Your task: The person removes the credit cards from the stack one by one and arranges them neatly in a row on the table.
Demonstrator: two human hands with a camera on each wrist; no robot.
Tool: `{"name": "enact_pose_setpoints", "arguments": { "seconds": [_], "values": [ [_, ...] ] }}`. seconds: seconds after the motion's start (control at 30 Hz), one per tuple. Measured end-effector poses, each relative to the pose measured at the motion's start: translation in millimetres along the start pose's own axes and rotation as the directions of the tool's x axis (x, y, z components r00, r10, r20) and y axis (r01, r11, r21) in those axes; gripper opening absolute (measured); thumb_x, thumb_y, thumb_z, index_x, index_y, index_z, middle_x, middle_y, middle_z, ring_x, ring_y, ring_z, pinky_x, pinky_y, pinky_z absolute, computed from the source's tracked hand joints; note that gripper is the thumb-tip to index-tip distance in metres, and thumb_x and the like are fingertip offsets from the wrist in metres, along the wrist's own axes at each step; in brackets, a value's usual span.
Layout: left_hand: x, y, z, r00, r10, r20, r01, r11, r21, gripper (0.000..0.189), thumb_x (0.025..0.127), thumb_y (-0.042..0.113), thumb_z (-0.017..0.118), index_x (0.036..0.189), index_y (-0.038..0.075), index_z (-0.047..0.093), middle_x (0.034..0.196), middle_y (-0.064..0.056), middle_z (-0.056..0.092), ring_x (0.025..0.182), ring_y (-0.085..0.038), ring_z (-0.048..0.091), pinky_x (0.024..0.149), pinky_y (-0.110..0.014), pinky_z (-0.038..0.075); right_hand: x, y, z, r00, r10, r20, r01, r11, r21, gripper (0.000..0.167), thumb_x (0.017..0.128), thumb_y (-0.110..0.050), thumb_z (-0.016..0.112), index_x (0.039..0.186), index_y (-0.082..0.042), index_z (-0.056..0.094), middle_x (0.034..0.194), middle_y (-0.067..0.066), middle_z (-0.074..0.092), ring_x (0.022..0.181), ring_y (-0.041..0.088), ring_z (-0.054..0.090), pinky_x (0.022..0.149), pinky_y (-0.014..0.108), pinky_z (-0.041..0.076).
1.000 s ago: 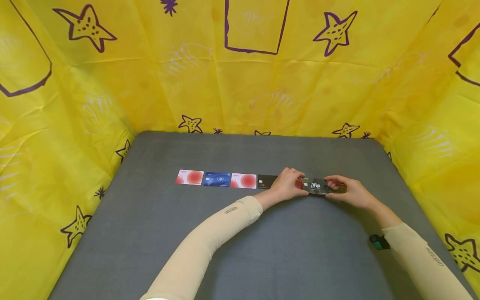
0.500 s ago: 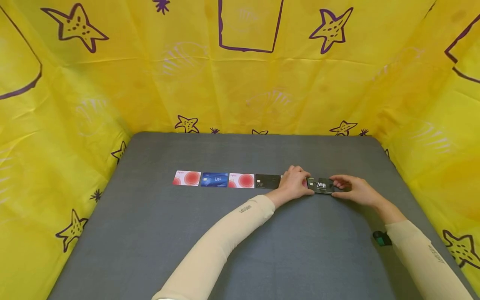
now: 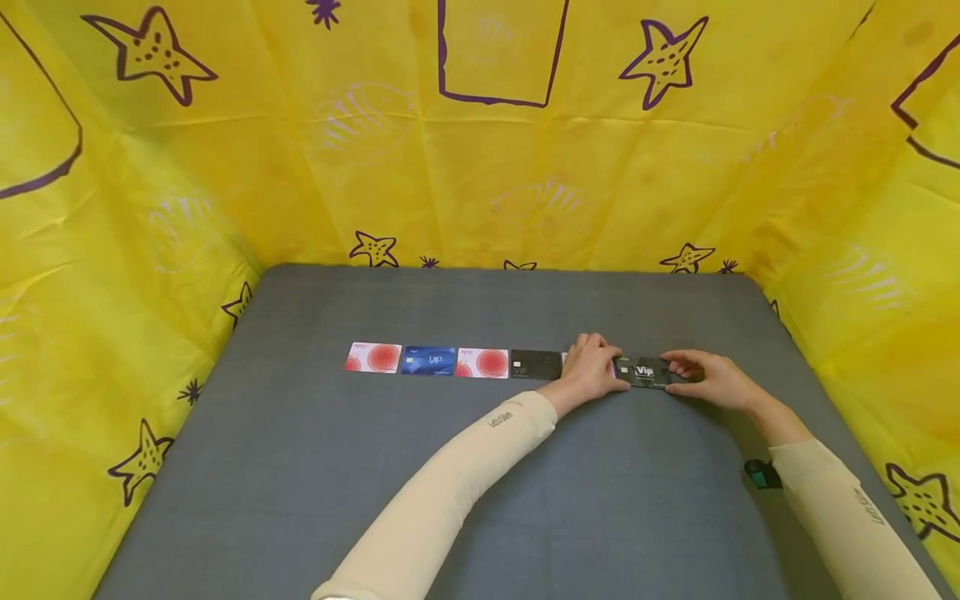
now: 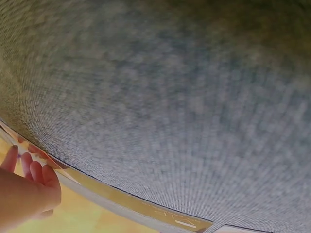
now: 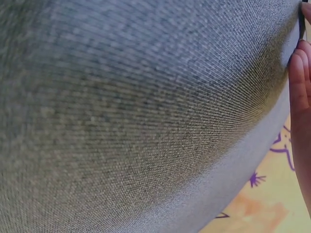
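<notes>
In the head view, a black Vip card (image 3: 643, 373) lies at the right end of a row of cards. My right hand (image 3: 708, 380) holds its right end, thumb at the near corner and index finger at the far one. At its left end, my left hand (image 3: 591, 368) grips with thumb and fingertips, arched over another card that is mostly hidden. Further left lie a dark VIP card (image 3: 536, 364), a pink-and-white card (image 3: 483, 363) with a red circle, a blue VIP card (image 3: 429, 360) and a second pink-and-white card (image 3: 373, 357).
Grey cloth (image 3: 480, 467) covers the table. Yellow curtains (image 3: 480, 183) printed with starfish stand around its back and sides. A small black-and-green object (image 3: 762, 474) shows beside the right sleeve.
Both hands and the black Vip card have shifted slightly right along the row, uncovering more of the dark VIP card. The card lies flatter now. Over the last half second little moved.
</notes>
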State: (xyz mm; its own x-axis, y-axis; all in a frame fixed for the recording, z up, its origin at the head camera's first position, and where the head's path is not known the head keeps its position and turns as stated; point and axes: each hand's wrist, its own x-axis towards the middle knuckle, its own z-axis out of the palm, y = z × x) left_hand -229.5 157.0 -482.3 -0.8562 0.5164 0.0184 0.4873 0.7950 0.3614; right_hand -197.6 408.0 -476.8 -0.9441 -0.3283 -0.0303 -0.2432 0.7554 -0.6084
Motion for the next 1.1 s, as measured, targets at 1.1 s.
{"name": "enact_pose_setpoints", "arguments": {
  "seconds": [1.1],
  "values": [
    [-2.6, -3.8, 2.7, 0.999, 0.030, 0.027, -0.029, 0.999, -0.037, 0.065, 0.081, 0.052, 0.075, 0.137, 0.024, 0.056, 0.123, 0.003, 0.051, 0.112, -0.014, 0.039, 0.093, -0.025, 0.036, 2.2, -4.5, -4.9, 0.998, 0.028, 0.051, -0.027, 0.999, -0.034, 0.055, 0.084, -0.027, 0.078, 0.128, 0.000, 0.059, 0.099, 0.006, 0.060, 0.089, 0.019, 0.056, 0.078, 0.020, 0.047]
  ]
}}
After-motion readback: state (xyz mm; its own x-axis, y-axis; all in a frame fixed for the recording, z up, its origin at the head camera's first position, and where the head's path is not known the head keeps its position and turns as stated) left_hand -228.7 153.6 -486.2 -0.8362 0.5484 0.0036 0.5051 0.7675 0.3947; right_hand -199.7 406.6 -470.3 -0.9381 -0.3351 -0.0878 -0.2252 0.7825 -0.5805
